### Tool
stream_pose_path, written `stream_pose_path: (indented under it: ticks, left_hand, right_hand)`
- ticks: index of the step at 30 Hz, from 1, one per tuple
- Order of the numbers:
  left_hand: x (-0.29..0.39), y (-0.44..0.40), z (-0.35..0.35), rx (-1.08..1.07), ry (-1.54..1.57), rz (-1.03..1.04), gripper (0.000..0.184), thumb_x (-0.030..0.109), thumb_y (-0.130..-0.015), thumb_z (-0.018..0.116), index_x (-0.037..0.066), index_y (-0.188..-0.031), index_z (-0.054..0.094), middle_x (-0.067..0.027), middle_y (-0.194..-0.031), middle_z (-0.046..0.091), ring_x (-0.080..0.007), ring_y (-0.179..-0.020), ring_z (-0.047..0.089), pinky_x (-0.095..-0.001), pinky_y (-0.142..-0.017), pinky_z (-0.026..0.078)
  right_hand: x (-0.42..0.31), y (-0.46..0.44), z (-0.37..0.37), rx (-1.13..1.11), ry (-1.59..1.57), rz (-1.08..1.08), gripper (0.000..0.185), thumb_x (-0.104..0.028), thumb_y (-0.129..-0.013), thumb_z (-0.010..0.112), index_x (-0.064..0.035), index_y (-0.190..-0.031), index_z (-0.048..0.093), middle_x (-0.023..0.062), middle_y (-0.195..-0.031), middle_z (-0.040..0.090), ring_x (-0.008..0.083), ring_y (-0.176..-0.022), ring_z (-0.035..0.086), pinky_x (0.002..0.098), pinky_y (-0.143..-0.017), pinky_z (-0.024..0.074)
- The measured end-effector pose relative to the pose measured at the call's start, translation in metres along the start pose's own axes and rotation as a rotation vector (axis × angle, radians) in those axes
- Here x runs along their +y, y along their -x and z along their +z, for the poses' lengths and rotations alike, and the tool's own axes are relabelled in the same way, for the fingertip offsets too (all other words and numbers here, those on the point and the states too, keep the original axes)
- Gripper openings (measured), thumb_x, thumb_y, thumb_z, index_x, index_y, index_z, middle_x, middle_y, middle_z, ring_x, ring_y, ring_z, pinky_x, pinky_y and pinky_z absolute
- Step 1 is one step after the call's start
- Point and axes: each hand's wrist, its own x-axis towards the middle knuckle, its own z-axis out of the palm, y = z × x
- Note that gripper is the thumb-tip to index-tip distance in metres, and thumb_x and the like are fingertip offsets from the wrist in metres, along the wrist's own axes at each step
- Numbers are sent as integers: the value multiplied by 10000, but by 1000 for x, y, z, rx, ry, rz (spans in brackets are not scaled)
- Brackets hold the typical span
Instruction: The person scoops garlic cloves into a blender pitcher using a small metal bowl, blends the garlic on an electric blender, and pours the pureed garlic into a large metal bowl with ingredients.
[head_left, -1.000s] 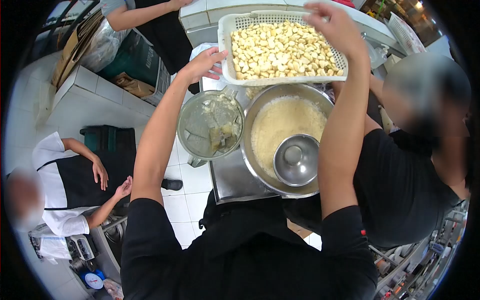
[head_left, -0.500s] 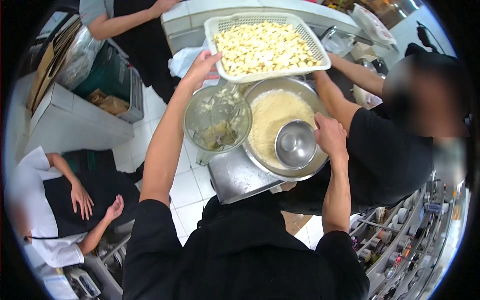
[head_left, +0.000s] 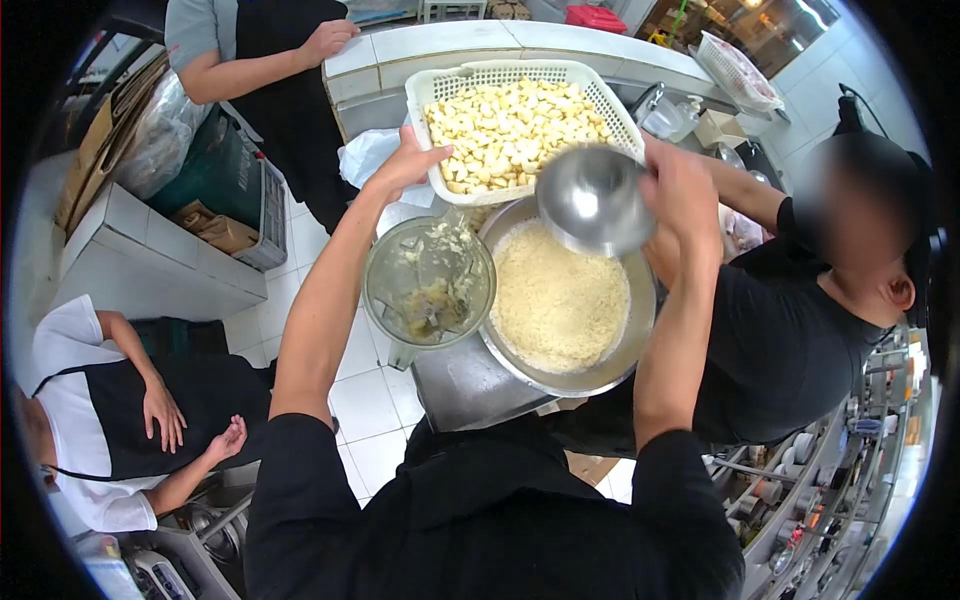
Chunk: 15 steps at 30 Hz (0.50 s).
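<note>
My left hand [head_left: 410, 162] grips the left edge of a white perforated basket [head_left: 625, 130] holding many pale yellow pieces [head_left: 510, 125]. In my right hand [head_left: 682, 190] is the rim of a small metal bowl [head_left: 592, 200], blurred by motion, over the basket's lower right corner. Below it, a large metal bowl [head_left: 640, 310] holds a pale, grainy mash [head_left: 560, 300]. A clear blender jug [head_left: 428, 280] with mash residue stands to the left of the large bowl. My right fingertips are partly blurred.
A co-worker in black [head_left: 790, 340] at the right reaches behind my right hand toward the basket. Another person [head_left: 270, 70] stands at the upper left, and one in a white shirt [head_left: 120, 420] at the left. A tiled counter [head_left: 450, 45] runs behind the basket.
My right hand first came down to the small metal bowl, then lifted it out of the large bowl, up to the basket. My left hand stays at the basket's left edge.
</note>
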Motion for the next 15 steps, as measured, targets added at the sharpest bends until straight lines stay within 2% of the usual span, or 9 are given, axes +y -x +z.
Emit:
stream_pose_path:
  ticks: [1,3,5,6,7,10,11,13,15]
  left_hand:
    - [-3,-3,-1,-3,-13,-13,665,231,-844,651,25,-1298,212,-157,-1245,454,-228,-1126,513,-401,-873,483]
    - [-8,-6,-1,3,-32,-24,696,210,-841,652,21,-1320,183,-163,-1258,446,-235,-1137,508,-401,-881,480]
    - [-13,-8,6,112,-10,105,736,165,-832,649,11,-1348,146,-171,-1274,436,-249,-1139,507,-412,-877,485]
    - [-17,-11,7,122,5,149,780,115,-827,633,62,-1388,95,-171,-1293,421,-268,-1154,498,-429,-856,505]
    - [-12,-7,8,130,4,149,780,115,-827,633,62,-1388,95,-171,-1293,421,-268,-1154,498,-429,-856,505]
    - [8,8,11,0,190,26,817,20,-829,570,182,-1416,26,-172,-1352,345,-316,-1198,465,-499,-806,536]
    - [15,10,11,5,194,25,817,20,-829,570,182,-1416,26,-172,-1352,345,-316,-1198,465,-499,-806,536]
    - [16,10,13,-97,369,58,822,-22,-825,531,192,-1418,3,-177,-1380,303,-334,-1209,454,-512,-772,548]
    - [12,8,14,-92,385,20,845,-58,-809,500,210,-1421,-17,-181,-1391,280,-343,-1217,445,-509,-757,556]
  right_hand:
    - [-7,-32,-6,-43,80,26,170,-133,-751,527,-71,-873,628,153,-961,644,349,-935,607,491,-762,489]
    - [8,-97,25,86,109,-43,250,-147,-762,523,-80,-976,633,179,-930,646,394,-874,612,498,-761,487]
    - [13,-143,52,160,153,-1,197,-151,-788,521,-55,-928,622,213,-916,641,394,-881,625,505,-745,509]
    - [19,-155,63,165,147,-6,197,-151,-788,521,-55,-928,622,213,-916,641,394,-881,625,505,-745,509]
    - [26,-163,72,132,189,-26,204,-140,-806,508,-39,-940,625,215,-945,635,395,-878,631,506,-743,513]
    - [32,-163,105,71,253,-83,218,-119,-834,484,-12,-966,622,213,-979,626,390,-874,641,507,-738,520]
    - [32,-158,115,43,278,-111,224,-110,-845,472,-1,-979,615,208,-984,623,383,-874,644,506,-736,522]
    - [15,-153,117,57,287,-89,214,-132,-836,504,3,-949,624,223,-959,632,388,-870,643,495,-741,523]
    - [6,-149,110,18,150,-17,203,-141,-802,549,2,-914,642,238,-924,642,390,-870,641,480,-754,522]
